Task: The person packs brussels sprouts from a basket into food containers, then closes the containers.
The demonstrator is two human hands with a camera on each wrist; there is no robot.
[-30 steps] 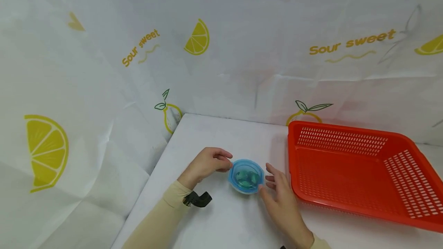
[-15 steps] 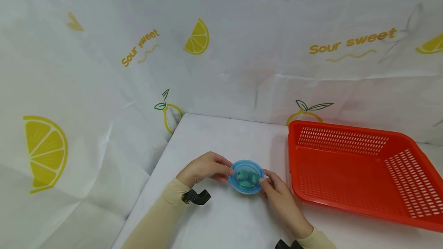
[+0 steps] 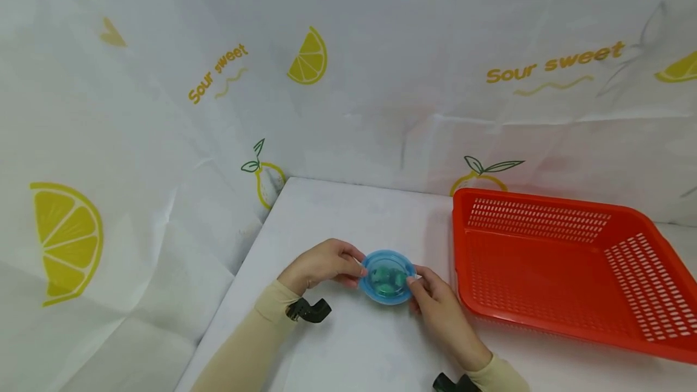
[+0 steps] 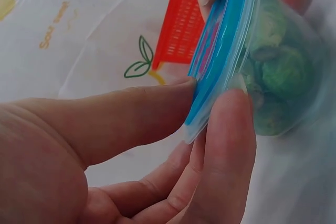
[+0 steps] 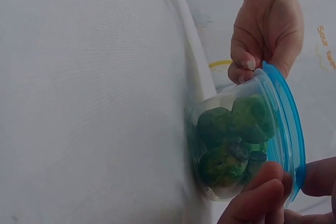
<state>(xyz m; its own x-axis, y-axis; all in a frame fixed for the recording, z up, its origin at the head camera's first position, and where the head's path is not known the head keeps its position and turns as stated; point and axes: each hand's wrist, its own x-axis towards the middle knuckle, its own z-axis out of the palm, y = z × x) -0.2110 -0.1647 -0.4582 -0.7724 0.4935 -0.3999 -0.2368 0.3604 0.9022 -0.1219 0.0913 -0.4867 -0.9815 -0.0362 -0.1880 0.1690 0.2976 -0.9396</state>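
Blue-lidded and clear-walled, the small round tub (image 3: 388,276) sat on the white table (image 3: 348,343), just left of the red basket (image 3: 555,265) without touching it. Through the plastic showed a clump of dark green lumps (image 5: 233,140), packed to about the lid line; what they were could not be told. The lid (image 4: 223,51) was translucent blue with a raised rim that overhung the cup. Left hand (image 3: 322,265) pinched the lid's edge on its side, thumb on top, a finger under the rim. Right hand (image 3: 441,307) gripped the opposite edge the same way, fingertips (image 5: 262,182) curled against the cup wall. Both sleeves were beige, a dark strap at each wrist. Behind hung a white cloth (image 3: 163,107) printed with lemons and "Sour sweet."
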